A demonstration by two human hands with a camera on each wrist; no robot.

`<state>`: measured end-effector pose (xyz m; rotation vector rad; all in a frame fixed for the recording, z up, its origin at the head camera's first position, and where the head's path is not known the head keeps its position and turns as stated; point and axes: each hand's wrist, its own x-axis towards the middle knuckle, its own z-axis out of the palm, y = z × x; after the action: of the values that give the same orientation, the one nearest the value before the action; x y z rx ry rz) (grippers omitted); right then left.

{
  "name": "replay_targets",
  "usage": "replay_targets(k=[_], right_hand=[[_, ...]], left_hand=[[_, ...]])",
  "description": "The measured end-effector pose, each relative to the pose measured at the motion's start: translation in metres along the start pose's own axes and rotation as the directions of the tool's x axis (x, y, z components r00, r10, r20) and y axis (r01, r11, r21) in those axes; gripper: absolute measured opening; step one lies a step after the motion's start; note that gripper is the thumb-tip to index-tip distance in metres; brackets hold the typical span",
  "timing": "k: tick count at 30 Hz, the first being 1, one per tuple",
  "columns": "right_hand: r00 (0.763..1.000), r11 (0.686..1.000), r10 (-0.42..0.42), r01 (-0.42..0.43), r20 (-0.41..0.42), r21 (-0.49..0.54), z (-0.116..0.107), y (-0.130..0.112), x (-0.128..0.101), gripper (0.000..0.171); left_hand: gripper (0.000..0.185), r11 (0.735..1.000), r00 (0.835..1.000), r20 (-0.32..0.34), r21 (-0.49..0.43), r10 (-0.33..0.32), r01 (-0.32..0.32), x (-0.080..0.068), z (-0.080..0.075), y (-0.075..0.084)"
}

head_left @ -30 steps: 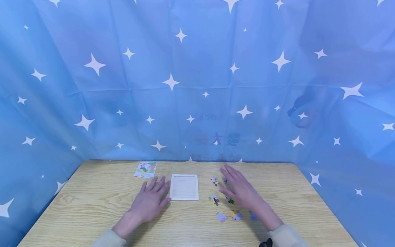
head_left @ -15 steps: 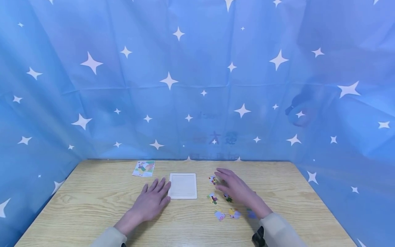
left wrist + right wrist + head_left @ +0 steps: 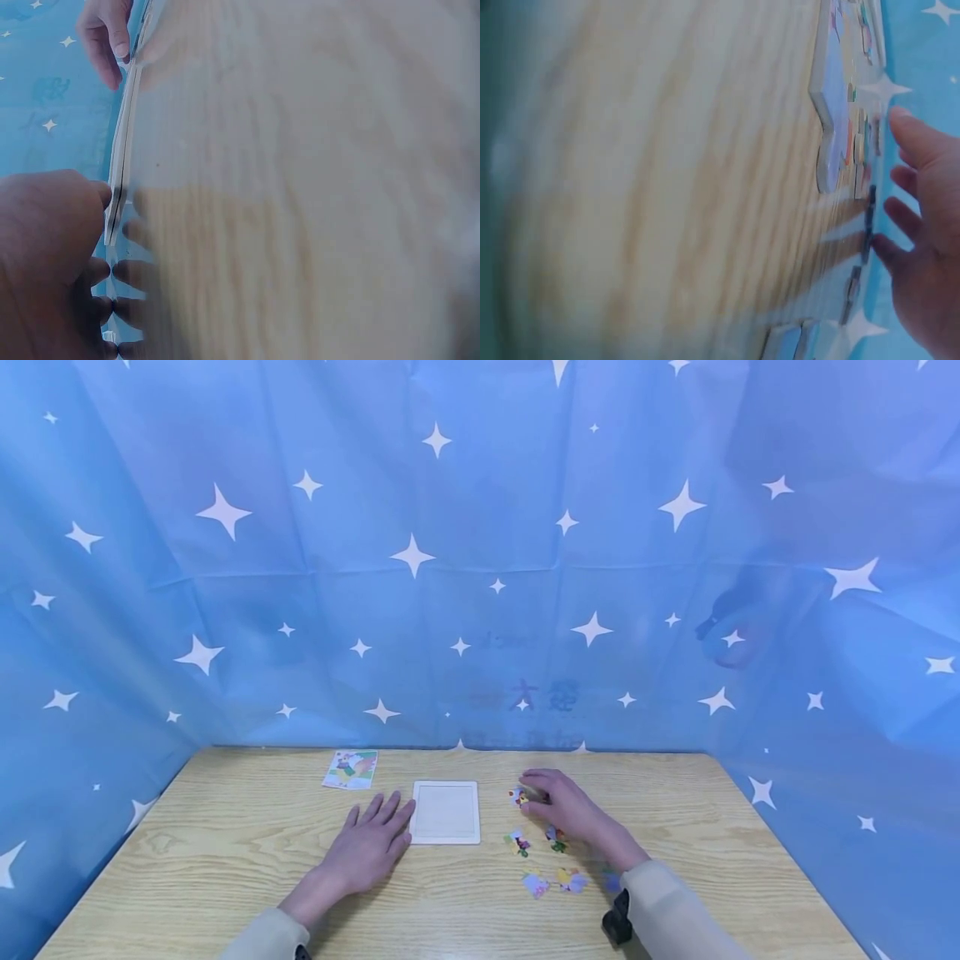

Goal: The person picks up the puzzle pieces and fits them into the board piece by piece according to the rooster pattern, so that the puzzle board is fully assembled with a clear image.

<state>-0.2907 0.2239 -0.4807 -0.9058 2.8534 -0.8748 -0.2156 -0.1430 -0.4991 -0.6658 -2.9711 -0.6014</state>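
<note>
My left hand (image 3: pixel 367 852) lies with spread fingers on the table, its fingertips right at the left edge of a square white puzzle tray (image 3: pixel 445 812). My right hand (image 3: pixel 566 810) reaches over the back of a group of jigsaw pieces. Its thumb and fingers are parted and bent a little, around the right side of a red and yellow jigsaw piece (image 3: pixel 518 796). In the right wrist view, the spread fingers of the right hand (image 3: pixel 930 217) hang over several pieces. A blue and pink jigsaw piece (image 3: pixel 536 885) and a yellow and lilac one (image 3: pixel 572 882) lie nearer me.
A colourful picture card (image 3: pixel 351 769) lies at the back left of the wooden table (image 3: pixel 225 860). A blue curtain with white stars (image 3: pixel 480 527) rises behind the table and along both sides. Other pieces, partly under the right forearm, include a green one (image 3: pixel 557 840).
My right hand has moved left and lower, towards the red and yellow jigsaw piece, with its fingers bending in. The left hand stays beside the tray.
</note>
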Motion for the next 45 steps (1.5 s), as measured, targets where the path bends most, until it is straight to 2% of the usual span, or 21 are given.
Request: replay_targets(k=[7, 18, 26, 32, 35, 40, 45], right_hand=[[1.0, 1.0, -0.008, 0.008, 0.0, 0.015, 0.001, 0.001, 0.003, 0.04], [0.999, 0.998, -0.044, 0.043, -0.02, -0.05, 0.005, 0.004, 0.004, 0.036], [1.0, 0.998, -0.023, 0.022, -0.017, -0.055, 0.004, 0.004, 0.004, 0.033], [0.999, 0.998, 0.025, -0.027, -0.023, -0.05, 0.003, 0.005, 0.007, 0.028], [0.995, 0.996, 0.092, -0.092, -0.029, -0.009, 0.003, 0.004, 0.009, 0.027], [0.975, 0.967, 0.218, -0.209, -0.047, 0.146, 0.005, 0.001, 0.013, 0.027], [0.969, 0.939, 0.241, -0.222, -0.044, 0.264, 0.008, -0.004, 0.016, 0.023]], left_hand=[[0.05, 1.0, 1.0, 0.019, 0.004, 0.003, -0.003, 0.001, -0.003, 0.001], [0.051, 0.999, 0.999, 0.046, -0.033, -0.026, 0.028, 0.0, -0.008, 0.006], [0.053, 0.999, 1.0, 0.022, -0.047, -0.014, 0.015, 0.0, -0.009, 0.008], [0.053, 0.999, 1.0, 0.011, -0.048, -0.022, 0.023, 0.002, -0.007, 0.009], [0.053, 0.998, 0.999, 0.015, -0.046, -0.03, 0.03, 0.003, -0.008, 0.01], [0.053, 0.997, 0.999, 0.025, -0.063, -0.04, 0.042, 0.002, -0.01, 0.011], [0.054, 0.996, 0.998, 0.04, -0.072, -0.048, 0.051, 0.0, -0.011, 0.012]])
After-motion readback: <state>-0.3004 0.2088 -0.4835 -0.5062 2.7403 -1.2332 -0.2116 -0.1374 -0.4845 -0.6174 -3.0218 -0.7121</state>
